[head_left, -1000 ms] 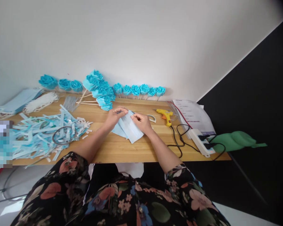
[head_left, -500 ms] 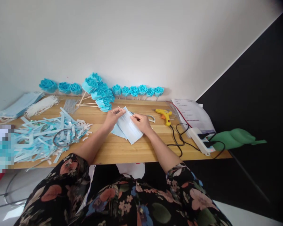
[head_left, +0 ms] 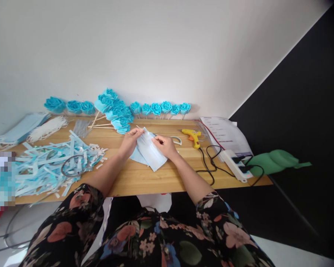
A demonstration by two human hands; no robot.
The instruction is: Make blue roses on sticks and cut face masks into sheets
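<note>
A pale blue face mask is held up over the table between my two hands. My left hand pinches its upper left corner, where a thin white strip sticks out. With fingers closed, my right hand grips the mask's upper right edge. Another light blue mask piece lies on the table beneath it. Just behind my right hand, the white handle of a tool, perhaps scissors, shows in part; the rest is hidden.
Blue flowers on sticks line the wall. Left lie cut strips, ear loops and a mask stack. Right are a yellow glue gun, its black cord, a power strip, papers and a green object.
Both hands keep their hold on the mask, with only slight shifts of the fingers. The whole view has moved a little.
</note>
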